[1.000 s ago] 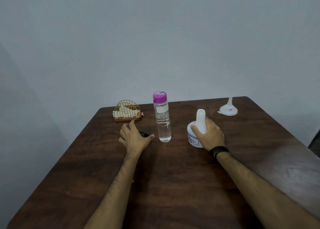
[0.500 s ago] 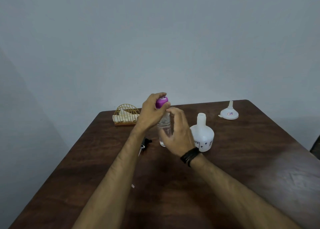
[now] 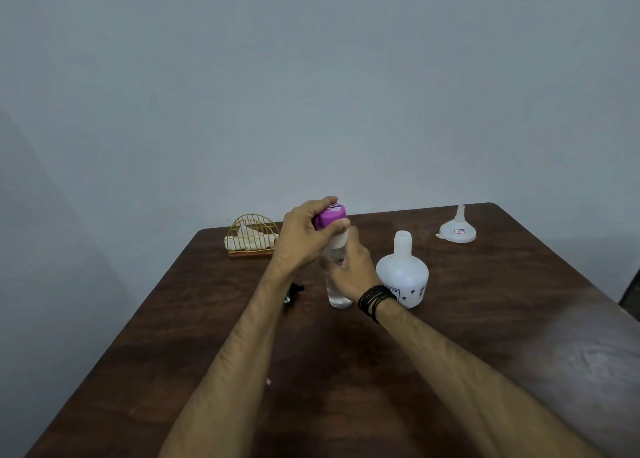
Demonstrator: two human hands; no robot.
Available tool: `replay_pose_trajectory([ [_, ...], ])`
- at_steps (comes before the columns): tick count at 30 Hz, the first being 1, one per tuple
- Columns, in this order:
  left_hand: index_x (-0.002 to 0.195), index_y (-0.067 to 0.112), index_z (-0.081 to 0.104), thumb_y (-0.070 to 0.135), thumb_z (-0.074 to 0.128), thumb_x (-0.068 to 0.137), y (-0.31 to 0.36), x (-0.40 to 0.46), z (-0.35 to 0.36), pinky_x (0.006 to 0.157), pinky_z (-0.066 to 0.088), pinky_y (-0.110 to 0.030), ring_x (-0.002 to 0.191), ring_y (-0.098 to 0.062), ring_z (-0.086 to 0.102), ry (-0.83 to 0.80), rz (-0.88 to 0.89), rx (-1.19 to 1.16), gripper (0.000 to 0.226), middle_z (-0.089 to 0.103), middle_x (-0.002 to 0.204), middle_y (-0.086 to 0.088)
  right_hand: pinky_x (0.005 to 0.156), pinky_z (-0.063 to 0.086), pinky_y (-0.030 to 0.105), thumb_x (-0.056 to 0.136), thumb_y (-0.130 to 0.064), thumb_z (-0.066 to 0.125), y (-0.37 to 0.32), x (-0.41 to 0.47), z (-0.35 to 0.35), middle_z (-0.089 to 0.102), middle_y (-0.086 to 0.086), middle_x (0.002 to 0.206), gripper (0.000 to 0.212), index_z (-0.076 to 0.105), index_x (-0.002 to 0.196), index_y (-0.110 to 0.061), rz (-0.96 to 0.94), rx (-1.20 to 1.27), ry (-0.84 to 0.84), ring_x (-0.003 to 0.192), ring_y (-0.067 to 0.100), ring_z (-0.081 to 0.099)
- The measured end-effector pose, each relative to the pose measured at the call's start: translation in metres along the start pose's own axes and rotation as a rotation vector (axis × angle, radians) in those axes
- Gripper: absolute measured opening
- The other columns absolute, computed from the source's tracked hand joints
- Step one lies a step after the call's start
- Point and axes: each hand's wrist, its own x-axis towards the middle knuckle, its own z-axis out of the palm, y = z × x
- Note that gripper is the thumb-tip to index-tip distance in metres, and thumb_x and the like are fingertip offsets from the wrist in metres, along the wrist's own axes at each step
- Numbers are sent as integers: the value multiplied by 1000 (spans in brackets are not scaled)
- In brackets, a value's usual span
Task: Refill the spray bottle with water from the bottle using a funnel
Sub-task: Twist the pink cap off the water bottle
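Water bottle point(image 3: 337, 291) upright on desk point(image 3: 485, 336), braced for uncapping. Right hand point(image 3: 349, 270) wrapped round clear body, holding it down against twist. Left hand point(image 3: 304, 236) on top, grip curled tight round purple cap point(image 3: 330, 216), thumb and fingers pinching its sides. Cap apparently still seated; cannot tell if loosened. Spray bottle point(image 3: 402, 277) just beside, right of water bottle, neck open and head off, ready for filling. Funnel point(image 3: 458, 229) upside down at far right, well apart, untouched. Small black part point(image 3: 292, 293) left of bottle, probably sprayer head. Wire holder point(image 3: 252, 237) at back edge.
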Motion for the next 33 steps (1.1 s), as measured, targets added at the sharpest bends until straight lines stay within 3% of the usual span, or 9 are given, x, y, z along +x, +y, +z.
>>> replay_pose_trajectory([
  [8,126,13,68,40,83,78,10,-7,12,91,57,-25,104,-11,65,206,-29,67,57,70,119,-2,78,57,33,88,-31,67,-2,-3,2,64,-2,107,44,36,118,-24,-10,-25,33,94,11,65],
  [12,113,19,63,63,84,63,15,-14,20,74,58,-24,89,-8,63,355,-66,124,70,64,104,7,75,59,42,86,-39,55,-8,-12,6,65,-1,104,40,32,117,-28,-52,-83,80,87,15,67],
  [15,121,20,45,70,82,58,19,-12,17,71,50,-18,95,-9,57,282,-136,88,88,50,111,2,77,60,38,83,-38,58,-12,-11,5,64,-1,110,46,36,123,-33,-89,-74,69,93,12,68],
  [19,147,19,24,38,72,89,20,-10,6,95,43,-20,123,-10,43,-18,-156,-179,78,29,141,4,77,60,41,84,-36,65,-6,-8,3,63,-4,108,44,34,114,-23,-43,-78,62,90,11,67],
  [21,150,20,23,18,64,96,19,-10,-3,93,47,-15,121,-11,52,-155,-186,-343,67,38,148,-2,77,59,39,86,-34,68,-4,-8,3,61,-3,110,45,34,112,-22,-46,-100,79,91,14,66],
  [24,147,19,30,2,68,91,11,-8,-10,99,51,-23,119,-16,61,-114,-161,-330,69,57,138,-10,77,58,39,87,-32,71,-4,-8,3,60,-2,110,46,33,112,-21,-45,-109,86,91,16,66],
  [28,132,22,44,33,92,67,9,-6,-3,81,53,-23,94,-11,62,145,-180,-107,81,59,103,2,79,58,40,87,-32,70,-4,-7,5,62,1,112,47,32,114,-22,-30,-123,78,95,19,66],
  [30,133,23,41,48,92,61,11,-1,6,85,53,-25,106,-14,54,163,-165,-1,91,47,115,-1,79,58,41,86,-29,67,-6,-7,5,64,0,110,47,32,117,-27,-30,-113,80,94,19,68],
  [33,149,23,24,46,84,72,15,2,14,100,45,-25,130,-15,40,-56,-167,-29,100,29,148,-5,78,60,41,83,-21,63,-5,-6,5,67,-4,103,44,41,120,-33,-66,-111,75,89,14,68],
])
